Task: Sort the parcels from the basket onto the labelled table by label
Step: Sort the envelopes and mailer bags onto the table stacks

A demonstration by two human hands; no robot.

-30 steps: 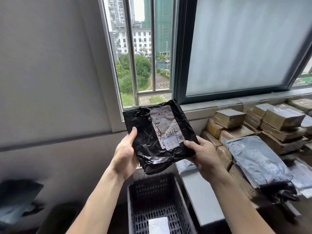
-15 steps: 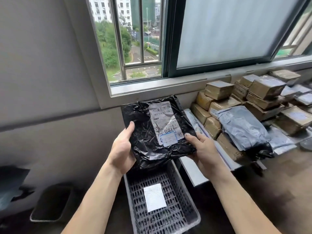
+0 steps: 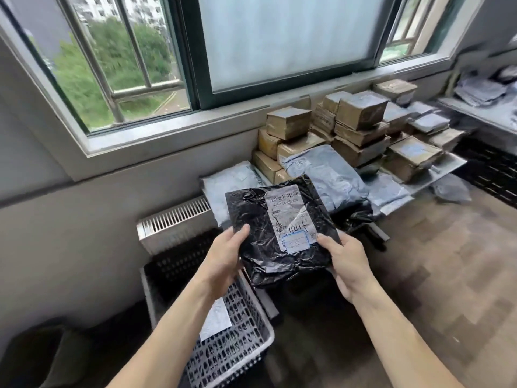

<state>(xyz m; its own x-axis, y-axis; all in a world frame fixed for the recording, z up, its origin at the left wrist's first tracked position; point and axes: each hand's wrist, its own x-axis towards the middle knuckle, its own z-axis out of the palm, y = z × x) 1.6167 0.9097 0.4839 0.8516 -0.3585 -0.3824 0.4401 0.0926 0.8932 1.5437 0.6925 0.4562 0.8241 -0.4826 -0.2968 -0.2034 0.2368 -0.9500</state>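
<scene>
A crinkled black plastic parcel (image 3: pixel 260 219) with a white shipping label facing me is held in the air above the basket's right side. My left hand (image 3: pixel 223 261) grips its left edge and my right hand (image 3: pixel 347 264) grips its lower right corner. The grey slatted basket (image 3: pixel 251 340) stands on the floor below, with one white slip of paper lying in it. Behind the parcel is the low table (image 3: pixel 447 168), stacked with brown taped boxes (image 3: pixel 361 110) and grey mailer bags (image 3: pixel 330 175).
A white radiator (image 3: pixel 173 219) sits against the wall under the window sill. A second table with grey bags (image 3: pixel 481 91) is at the far right. A dark bin (image 3: pixel 36 357) stands at lower left. Wooden floor (image 3: pixel 447 275) stretches to the right.
The view has tilted down and swung right, bringing more of the table and floor into sight. The parcel, still in both hands, has moved right toward the table.
</scene>
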